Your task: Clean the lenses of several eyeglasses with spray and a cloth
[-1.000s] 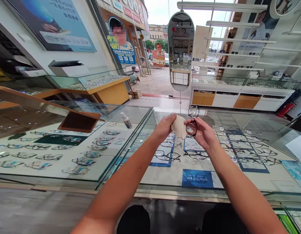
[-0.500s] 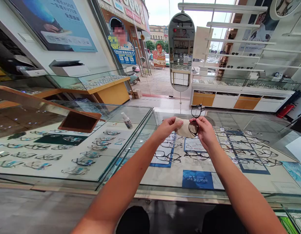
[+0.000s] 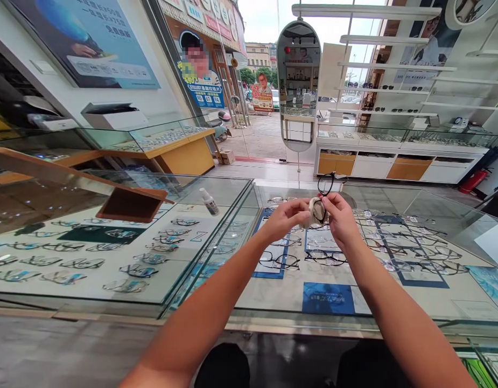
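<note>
A pair of dark-framed eyeglasses (image 3: pixel 325 184) is pinched in my right hand (image 3: pixel 338 210), held upright above the glass counter with one lens above the other. My left hand (image 3: pixel 289 218) is closed on a cream cleaning cloth (image 3: pixel 313 212), which is folded against the lower lens. Fingertips of the left hand are partly hidden behind the cloth. Below both hands, rows of eyeglasses (image 3: pixel 326 258) lie inside the glass display case (image 3: pixel 268 310).
A white spray bottle (image 3: pixel 209 201) stands on the counter left of my hands. Farther left is a wooden-framed tilted mirror (image 3: pixel 71 186). An oval standing mirror (image 3: pixel 299 86) rises beyond the counter. A blue card (image 3: pixel 328 298) lies in the case near its front edge.
My left hand has moved right, bringing the cloth from beside the eyeglasses onto the lower lens, where it is now bunched up. The right hand keeps its hold almost in place.
</note>
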`<action>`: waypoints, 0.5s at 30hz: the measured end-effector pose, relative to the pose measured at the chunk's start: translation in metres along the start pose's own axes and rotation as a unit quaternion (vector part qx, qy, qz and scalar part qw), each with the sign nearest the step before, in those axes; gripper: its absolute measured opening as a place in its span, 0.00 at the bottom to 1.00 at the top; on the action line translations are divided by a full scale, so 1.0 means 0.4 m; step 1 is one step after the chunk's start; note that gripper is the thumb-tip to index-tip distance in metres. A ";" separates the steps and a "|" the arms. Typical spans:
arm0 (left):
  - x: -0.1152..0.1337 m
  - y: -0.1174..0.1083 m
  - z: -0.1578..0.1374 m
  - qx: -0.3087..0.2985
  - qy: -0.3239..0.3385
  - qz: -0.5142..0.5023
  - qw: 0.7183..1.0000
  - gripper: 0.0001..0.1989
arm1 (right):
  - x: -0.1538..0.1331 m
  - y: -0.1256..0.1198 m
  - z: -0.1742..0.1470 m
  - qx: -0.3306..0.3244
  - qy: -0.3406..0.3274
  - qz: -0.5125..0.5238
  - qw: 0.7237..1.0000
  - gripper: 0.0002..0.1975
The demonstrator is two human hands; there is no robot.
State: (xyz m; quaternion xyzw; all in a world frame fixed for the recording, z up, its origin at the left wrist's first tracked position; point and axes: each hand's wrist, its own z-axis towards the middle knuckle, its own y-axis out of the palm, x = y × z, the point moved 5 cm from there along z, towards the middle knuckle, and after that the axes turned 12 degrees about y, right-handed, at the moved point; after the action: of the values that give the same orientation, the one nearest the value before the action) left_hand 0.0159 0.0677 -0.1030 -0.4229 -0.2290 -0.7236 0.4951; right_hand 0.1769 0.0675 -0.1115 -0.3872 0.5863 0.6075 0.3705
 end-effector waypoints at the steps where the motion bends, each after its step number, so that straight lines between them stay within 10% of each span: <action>1: 0.007 0.005 -0.001 0.001 0.017 0.010 1.000 0.24 | 0.001 0.001 -0.001 -0.004 0.007 0.007 1.000 0.19; 8: -0.015 0.029 -0.018 0.125 0.001 -0.056 0.991 0.29 | 0.008 0.035 -0.022 -0.091 0.068 0.069 0.991 0.21; 15: -0.031 0.068 -0.027 0.036 -0.116 -0.150 0.981 0.37 | 0.029 0.046 -0.022 -0.133 0.101 0.101 0.981 0.20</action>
State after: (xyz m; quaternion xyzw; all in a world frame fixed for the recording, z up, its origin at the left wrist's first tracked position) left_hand 0.0385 0.0549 -0.1216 -0.4462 -0.3716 -0.7272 0.3660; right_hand 0.1557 0.0579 -0.1144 -0.4315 0.5708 0.6719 0.1914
